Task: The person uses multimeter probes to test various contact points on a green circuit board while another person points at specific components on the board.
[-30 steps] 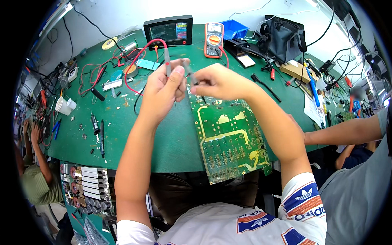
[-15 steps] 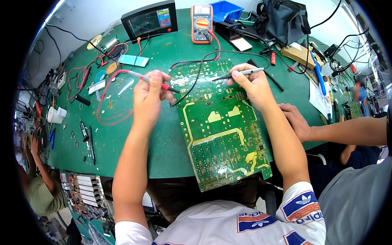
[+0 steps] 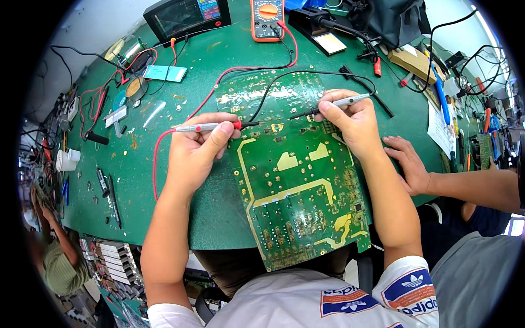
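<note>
A large green circuit board (image 3: 295,191) lies on the green bench, its near end reaching past the front edge. My left hand (image 3: 197,150) is closed round a red multimeter probe (image 3: 205,127), whose dark tip points right over the board's upper left part. In my right hand (image 3: 353,123) is a black multimeter probe (image 3: 344,102) with a grey grip, its tip slanting down left above the board's upper middle. Whether either tip touches the board I cannot tell. Red and black leads run to an orange multimeter (image 3: 268,21) at the back.
A dark screen device (image 3: 186,21) stands at the back left, near a light blue box (image 3: 165,73). A soldering iron stand (image 3: 322,35) and a dark bag (image 3: 396,22) are at the back right. Another person's hand (image 3: 407,164) rests on the bench, right of my right forearm.
My left hand has lowered and its probe now lies flatter, pointing right. My right hand has moved slightly right and down. The view has shifted, with the back items higher in the picture.
</note>
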A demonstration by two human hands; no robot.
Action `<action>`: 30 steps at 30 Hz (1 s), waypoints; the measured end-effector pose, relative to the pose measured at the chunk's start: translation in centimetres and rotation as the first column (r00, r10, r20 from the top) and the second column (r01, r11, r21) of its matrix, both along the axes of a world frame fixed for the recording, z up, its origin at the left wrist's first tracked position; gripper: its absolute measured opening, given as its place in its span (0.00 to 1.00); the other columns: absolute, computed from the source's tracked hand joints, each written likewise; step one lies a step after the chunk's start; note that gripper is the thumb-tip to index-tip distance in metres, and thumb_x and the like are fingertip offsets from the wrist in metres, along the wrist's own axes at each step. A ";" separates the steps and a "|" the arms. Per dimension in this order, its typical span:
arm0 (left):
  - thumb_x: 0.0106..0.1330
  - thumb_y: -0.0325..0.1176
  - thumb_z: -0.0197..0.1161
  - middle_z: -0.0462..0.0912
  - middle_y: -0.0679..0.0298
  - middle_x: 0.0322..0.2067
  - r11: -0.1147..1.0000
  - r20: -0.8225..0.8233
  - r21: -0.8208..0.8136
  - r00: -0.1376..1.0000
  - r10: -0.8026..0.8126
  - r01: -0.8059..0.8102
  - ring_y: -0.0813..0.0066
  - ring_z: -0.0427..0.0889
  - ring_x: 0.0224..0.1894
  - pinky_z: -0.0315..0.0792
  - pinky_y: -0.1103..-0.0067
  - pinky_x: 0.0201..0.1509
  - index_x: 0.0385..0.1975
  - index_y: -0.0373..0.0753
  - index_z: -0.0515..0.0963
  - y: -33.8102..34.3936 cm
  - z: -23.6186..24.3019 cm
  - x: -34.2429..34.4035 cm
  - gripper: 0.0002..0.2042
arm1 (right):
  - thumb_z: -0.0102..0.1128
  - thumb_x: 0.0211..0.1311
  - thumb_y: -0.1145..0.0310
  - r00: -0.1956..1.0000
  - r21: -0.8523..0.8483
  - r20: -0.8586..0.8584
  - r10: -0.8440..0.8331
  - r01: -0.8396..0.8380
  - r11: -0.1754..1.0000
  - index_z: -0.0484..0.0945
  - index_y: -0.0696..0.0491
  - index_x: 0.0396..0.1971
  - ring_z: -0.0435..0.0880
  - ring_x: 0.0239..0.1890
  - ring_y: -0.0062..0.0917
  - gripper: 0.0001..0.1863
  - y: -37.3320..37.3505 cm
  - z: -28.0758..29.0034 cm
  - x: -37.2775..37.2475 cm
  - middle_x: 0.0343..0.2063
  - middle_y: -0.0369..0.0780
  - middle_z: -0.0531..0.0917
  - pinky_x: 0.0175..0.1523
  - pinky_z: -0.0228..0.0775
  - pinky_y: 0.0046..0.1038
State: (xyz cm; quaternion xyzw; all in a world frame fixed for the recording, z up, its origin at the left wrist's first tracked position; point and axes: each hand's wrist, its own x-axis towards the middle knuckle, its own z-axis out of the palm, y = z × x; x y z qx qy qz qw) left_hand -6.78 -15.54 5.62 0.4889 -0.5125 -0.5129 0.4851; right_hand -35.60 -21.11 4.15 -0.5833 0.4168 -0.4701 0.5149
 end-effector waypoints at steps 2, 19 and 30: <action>0.67 0.36 0.67 0.86 0.63 0.31 1.000 0.045 0.022 0.999 0.003 -0.004 0.88 0.74 0.26 0.65 0.89 0.27 0.44 0.30 0.83 0.0 -0.1 0.2 0.14 | 0.69 0.60 0.67 0.999 -0.016 0.011 0.034 -0.034 0.999 0.83 0.58 0.35 0.83 0.30 0.20 0.10 -0.1 -0.5 0.2 0.29 0.38 0.85 0.39 0.73 0.22; 0.64 0.33 0.69 0.86 0.60 0.34 0.999 0.136 -0.047 0.990 -0.018 0.025 0.79 0.82 0.36 0.74 0.83 0.41 0.43 0.29 0.84 0.1 -0.1 -0.6 0.14 | 0.69 0.59 0.68 0.999 -0.058 -0.013 0.045 -0.045 0.997 0.84 0.59 0.34 0.84 0.38 0.23 0.10 -0.2 -1.1 0.1 0.36 0.39 0.81 0.47 0.76 0.26; 0.64 0.33 0.69 0.87 0.60 0.35 0.999 0.130 -0.049 0.991 -0.005 0.011 0.78 0.83 0.37 0.75 0.81 0.42 0.42 0.29 0.84 0.2 -0.3 -0.7 0.13 | 0.67 0.60 0.71 0.997 -0.038 0.019 0.073 -0.072 0.997 0.83 0.61 0.34 0.85 0.34 0.24 0.08 -0.1 -0.8 0.2 0.37 0.39 0.79 0.42 0.78 0.25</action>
